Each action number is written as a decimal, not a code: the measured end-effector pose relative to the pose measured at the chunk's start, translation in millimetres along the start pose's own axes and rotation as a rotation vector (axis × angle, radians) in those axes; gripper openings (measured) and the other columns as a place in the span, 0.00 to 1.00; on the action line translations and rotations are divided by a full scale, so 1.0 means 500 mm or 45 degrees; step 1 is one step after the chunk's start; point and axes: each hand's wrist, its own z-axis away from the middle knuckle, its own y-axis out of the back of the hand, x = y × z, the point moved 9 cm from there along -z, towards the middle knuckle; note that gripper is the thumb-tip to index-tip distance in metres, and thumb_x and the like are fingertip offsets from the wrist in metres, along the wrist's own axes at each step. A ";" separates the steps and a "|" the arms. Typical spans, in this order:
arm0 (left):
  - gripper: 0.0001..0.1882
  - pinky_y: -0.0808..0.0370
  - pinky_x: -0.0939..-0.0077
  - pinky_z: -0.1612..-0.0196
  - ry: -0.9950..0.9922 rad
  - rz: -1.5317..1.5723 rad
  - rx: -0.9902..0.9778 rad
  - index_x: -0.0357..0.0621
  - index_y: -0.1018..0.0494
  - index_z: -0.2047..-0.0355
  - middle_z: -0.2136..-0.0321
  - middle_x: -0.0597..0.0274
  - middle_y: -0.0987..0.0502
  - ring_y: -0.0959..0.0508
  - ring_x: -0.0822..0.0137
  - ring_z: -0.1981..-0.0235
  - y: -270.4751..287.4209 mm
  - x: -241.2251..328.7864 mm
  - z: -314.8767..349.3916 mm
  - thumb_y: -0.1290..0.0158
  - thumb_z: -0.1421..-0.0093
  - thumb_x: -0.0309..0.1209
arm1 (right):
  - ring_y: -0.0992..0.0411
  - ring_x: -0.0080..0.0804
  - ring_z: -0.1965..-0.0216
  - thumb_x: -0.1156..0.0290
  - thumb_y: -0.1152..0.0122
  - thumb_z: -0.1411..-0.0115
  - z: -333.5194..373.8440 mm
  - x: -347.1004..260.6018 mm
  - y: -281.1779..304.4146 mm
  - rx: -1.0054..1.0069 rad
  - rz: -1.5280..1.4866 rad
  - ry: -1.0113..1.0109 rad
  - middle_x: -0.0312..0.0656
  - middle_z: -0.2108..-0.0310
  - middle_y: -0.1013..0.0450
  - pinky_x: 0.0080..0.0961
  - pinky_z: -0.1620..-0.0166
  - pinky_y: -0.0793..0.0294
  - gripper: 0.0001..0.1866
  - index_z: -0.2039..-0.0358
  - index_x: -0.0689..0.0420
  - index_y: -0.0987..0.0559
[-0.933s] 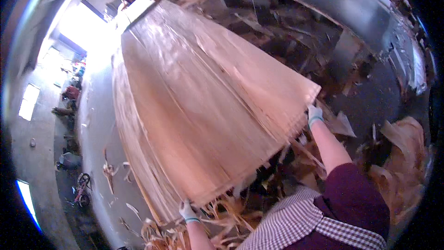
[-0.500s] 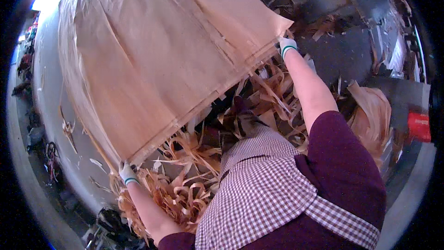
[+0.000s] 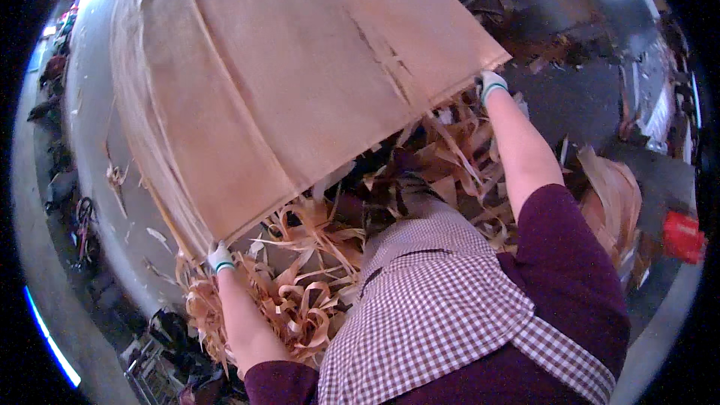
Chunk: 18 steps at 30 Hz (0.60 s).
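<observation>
A large, thin, tan wood veneer sheet [image 3: 300, 82] spreads out in front of me, with lengthwise folds and a torn split towards its right side. Its near edge runs slantwise between my hands. Wearing a pale glove, my left hand [image 3: 221, 256] grips the near left corner, fingers closed around the edge. My right hand [image 3: 491, 84], gloved too, pinches the edge close to the near right corner. Fingertips of both hands are partly hidden by the sheet. Whether other sheets lie beneath it is hard to see.
Curled veneer strips [image 3: 300, 307] heap on the floor below the near edge and around my feet. A bent bundle of veneer [image 3: 611, 187] stands at my right, near a red object [image 3: 682, 236]. Dark clutter lines the far left, and a metal-framed item [image 3: 154, 367] sits lower left.
My left hand has shifted up and right, my right hand rightward and slightly down, both still gripping. The top sheet's near edge now covers the layered edge that showed before. The view has turned slightly.
</observation>
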 end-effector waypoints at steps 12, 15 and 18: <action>0.51 0.47 0.55 0.38 -0.219 -0.948 -0.178 0.49 0.57 0.36 0.37 0.48 0.52 0.48 0.48 0.38 -0.451 0.452 0.403 0.42 0.55 0.48 | 0.28 0.40 0.66 0.61 0.55 0.41 0.120 0.454 0.106 -0.364 0.405 0.106 0.45 0.67 0.25 0.32 0.60 0.29 0.17 0.62 0.58 0.23; 0.43 0.35 0.58 0.46 -0.214 -0.942 -0.325 0.49 0.50 0.38 0.42 0.45 0.40 0.33 0.49 0.46 -0.454 0.395 0.353 0.44 0.53 0.42 | 0.26 0.49 0.63 0.53 0.46 0.53 0.365 0.435 -0.033 -0.664 1.732 0.591 0.55 0.66 0.25 0.38 0.58 0.27 0.24 0.67 0.63 0.21; 0.28 0.28 0.64 0.56 -0.186 -0.442 -0.282 0.47 0.33 0.48 0.63 0.48 0.24 0.23 0.54 0.61 -0.370 0.289 0.240 0.47 0.53 0.33 | 0.29 0.51 0.58 0.52 0.48 0.55 0.452 0.538 -0.143 -0.939 1.956 0.742 0.57 0.61 0.27 0.38 0.53 0.30 0.27 0.63 0.63 0.22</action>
